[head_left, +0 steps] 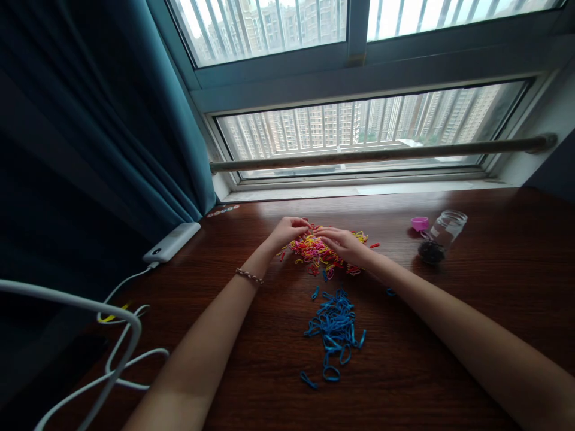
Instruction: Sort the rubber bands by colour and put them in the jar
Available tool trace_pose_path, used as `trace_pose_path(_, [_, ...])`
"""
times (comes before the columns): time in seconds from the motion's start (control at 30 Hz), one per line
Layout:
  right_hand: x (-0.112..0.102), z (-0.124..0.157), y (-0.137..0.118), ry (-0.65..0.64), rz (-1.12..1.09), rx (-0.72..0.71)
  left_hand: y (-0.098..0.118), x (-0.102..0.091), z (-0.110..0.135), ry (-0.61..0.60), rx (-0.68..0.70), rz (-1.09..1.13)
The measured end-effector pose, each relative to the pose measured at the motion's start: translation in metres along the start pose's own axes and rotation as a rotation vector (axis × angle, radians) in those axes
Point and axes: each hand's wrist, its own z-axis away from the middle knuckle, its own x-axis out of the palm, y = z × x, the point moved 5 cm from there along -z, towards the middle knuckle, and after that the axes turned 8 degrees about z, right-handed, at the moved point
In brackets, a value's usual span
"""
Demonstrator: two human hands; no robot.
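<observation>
A loose pile of small red, yellow, pink and orange rubber bands (321, 254) lies on the dark wooden table. At the pile's left back edge, my left hand (290, 230) has its fingers bent with the tips close together; anything between them is too small to make out. My right hand (342, 244) reaches over the pile from the right, fingers stretched out and touching the bands. Nearer to me is a separate heap of blue rubber bands (335, 323), with a few strays around it. One more blue band (390, 292) lies beside my right forearm.
To the right, a clear jar (442, 236) with dark contents leans over, tilted, near a pink cap (419, 224). A white power bank (172, 242) with a white cable (130, 347) is on the left, by the blue curtain (179, 120). The window (359, 129) borders the table's far edge.
</observation>
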Motion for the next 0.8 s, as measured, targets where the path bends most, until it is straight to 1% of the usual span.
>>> trace_pose_path(0.07, [0.018,0.003,-0.011,-0.137,0.192,-0.128,-0.010,-0.015,-0.005,0.176,-0.001,-0.204])
trace_pose_path(0.1, [0.023,0.004,-0.013,-0.182,0.277,-0.154,-0.013,-0.019,-0.006,0.222,-0.003,-0.329])
trace_pose_path(0.13, [0.026,0.005,-0.013,-0.209,0.351,-0.158,-0.016,-0.022,-0.006,0.237,-0.012,-0.442])
trace_pose_path(0.2, [0.025,0.006,-0.010,-0.228,0.458,-0.121,-0.021,-0.022,-0.006,0.190,-0.043,-0.590])
trace_pose_path(0.3, [0.014,0.005,-0.002,-0.219,0.582,0.004,-0.027,-0.019,-0.007,0.092,-0.092,-0.644])
trace_pose_path(0.37, [0.006,0.005,0.004,-0.185,0.670,0.119,-0.027,-0.017,-0.007,0.071,-0.095,-0.650])
trace_pose_path(0.43, [0.000,0.007,0.009,-0.131,0.742,0.235,-0.027,-0.017,-0.008,0.081,-0.088,-0.654])
trace_pose_path(0.5, [-0.004,0.008,0.015,-0.068,0.767,0.328,-0.027,-0.017,-0.008,0.103,-0.077,-0.660])
trace_pose_path(0.57, [-0.008,0.009,0.020,-0.007,0.732,0.387,-0.027,-0.016,-0.008,0.112,-0.069,-0.661])
trace_pose_path(0.7, [-0.021,0.011,0.037,0.144,0.584,0.520,-0.028,-0.014,-0.007,0.093,-0.072,-0.638])
trace_pose_path(0.8, [-0.030,0.014,0.050,0.246,0.503,0.605,-0.028,-0.013,-0.007,0.086,-0.074,-0.587])
